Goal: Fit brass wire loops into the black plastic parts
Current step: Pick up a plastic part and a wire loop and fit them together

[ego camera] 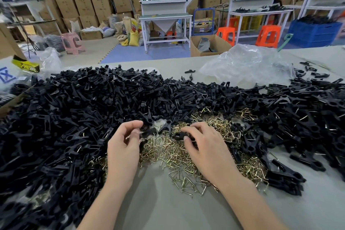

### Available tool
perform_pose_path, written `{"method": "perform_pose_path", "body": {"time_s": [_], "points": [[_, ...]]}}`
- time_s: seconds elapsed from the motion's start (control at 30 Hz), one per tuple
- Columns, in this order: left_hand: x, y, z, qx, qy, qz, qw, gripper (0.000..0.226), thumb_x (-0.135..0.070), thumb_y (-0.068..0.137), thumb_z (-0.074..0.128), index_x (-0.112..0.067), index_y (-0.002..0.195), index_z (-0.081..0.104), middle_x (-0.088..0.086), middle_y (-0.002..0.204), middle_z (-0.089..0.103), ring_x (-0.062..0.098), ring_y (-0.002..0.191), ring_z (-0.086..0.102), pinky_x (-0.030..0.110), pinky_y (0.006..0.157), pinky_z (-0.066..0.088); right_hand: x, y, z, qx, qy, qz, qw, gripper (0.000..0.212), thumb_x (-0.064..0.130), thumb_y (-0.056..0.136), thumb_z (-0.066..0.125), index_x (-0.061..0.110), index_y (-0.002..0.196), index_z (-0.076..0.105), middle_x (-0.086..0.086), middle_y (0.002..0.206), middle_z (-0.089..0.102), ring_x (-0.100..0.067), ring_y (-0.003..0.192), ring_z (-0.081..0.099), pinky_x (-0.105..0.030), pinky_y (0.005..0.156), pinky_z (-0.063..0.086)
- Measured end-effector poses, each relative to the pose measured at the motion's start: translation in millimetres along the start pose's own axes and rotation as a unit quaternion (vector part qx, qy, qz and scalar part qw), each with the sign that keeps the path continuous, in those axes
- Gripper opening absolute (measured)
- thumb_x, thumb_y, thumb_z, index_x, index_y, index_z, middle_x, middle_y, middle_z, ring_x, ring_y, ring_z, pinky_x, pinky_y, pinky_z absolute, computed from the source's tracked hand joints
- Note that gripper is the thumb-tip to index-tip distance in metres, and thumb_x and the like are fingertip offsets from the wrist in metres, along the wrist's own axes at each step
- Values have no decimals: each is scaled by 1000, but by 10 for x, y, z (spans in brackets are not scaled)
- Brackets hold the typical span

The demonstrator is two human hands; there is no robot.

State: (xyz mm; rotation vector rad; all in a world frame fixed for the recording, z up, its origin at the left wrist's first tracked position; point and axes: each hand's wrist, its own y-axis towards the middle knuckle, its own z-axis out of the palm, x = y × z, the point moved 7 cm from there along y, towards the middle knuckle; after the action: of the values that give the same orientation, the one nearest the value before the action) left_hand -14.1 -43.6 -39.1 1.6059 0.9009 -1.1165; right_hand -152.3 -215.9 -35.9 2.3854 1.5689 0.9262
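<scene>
A heap of brass wire loops (173,157) lies on the grey table (168,207) between my hands. Black plastic parts (78,110) are piled wide across the left and back, and more of them (302,117) spread to the right. My left hand (123,147) hovers over the left edge of the loops with curled fingers, pinching a small black part (144,133) at its fingertips. My right hand (203,147) grips another black plastic part (180,135) between thumb and fingers above the loops. A single black part (166,126) lies just beyond both hands.
A crumpled clear plastic bag (246,63) lies at the back right of the table. An open cardboard box (207,45) stands on the floor beyond the far edge. Workbenches, stools and stacked cartons fill the room behind.
</scene>
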Motion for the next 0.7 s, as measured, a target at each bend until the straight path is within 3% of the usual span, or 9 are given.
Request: {"method": "perform_pose_path", "body": {"time_s": [0.07,0.17,0.23,0.33,0.43,0.47,0.57,0.63,0.7], "points": [[-101,-34,56,18,-65,-1,998,35,-4,99,57,-35,93,72,-11,97,73,6,87,63,23,81,49,70,10,-44,-1,17,-21,1000,41,49,101,45,31,134,60,12,129,56,-8,120,46,-29,110,33],[-206,-144,285,91,-172,-25,981,39,3,97,55,-30,89,75,-2,103,75,8,99,67,20,85,50,163,11,-45,33,117,-42,992,49,61,99,45,38,141,53,27,130,54,8,125,40,-16,112,28],[-223,-248,424,120,-244,-61,960,41,7,95,53,-25,86,76,3,101,75,9,94,67,18,80,53,158,19,-26,59,257,2,965,40,52,98,57,42,136,55,32,122,61,14,122,49,-3,100,34],[-254,-321,511,134,-288,-87,944,29,11,94,52,-10,93,71,9,102,74,14,93,68,20,76,55,161,44,-50,55,408,47,910,21,25,97,68,39,113,68,22,110,72,3,108,66,-9,92,47],[-402,-246,361,110,-69,41,991,22,-2,98,57,-20,101,69,-8,102,73,7,94,67,15,81,51,154,63,-91,39,470,62,880,15,13,96,67,24,107,67,10,104,76,-4,100,70,-15,88,51],[-470,-219,275,91,26,104,990,20,-10,99,57,-26,101,67,-17,101,70,2,94,64,12,80,48,125,69,-106,29,482,70,873,12,13,96,66,20,107,66,8,104,76,-6,99,70,-16,88,52],[-516,-161,143,134,249,217,934,11,-32,98,53,-34,105,61,-28,98,60,-6,100,53,11,79,42,-16,81,-140,-7,536,119,836,14,19,95,66,11,106,62,2,97,74,-17,96,73,-21,85,57],[-370,-143,135,216,343,217,888,20,-47,93,47,-37,106,59,-28,96,56,-6,101,49,13,85,40,-88,72,-138,-20,571,150,807,17,18,95,67,8,106,60,-4,94,69,-25,94,75,-24,80,60],[-247,-129,124,252,379,209,865,20,-46,92,53,-37,108,59,-28,100,51,-3,100,47,20,90,42,-113,61,-120,-21,601,160,783,22,20,93,69,5,106,60,-4,92,67,-28,91,76,-29,76,62]]}}
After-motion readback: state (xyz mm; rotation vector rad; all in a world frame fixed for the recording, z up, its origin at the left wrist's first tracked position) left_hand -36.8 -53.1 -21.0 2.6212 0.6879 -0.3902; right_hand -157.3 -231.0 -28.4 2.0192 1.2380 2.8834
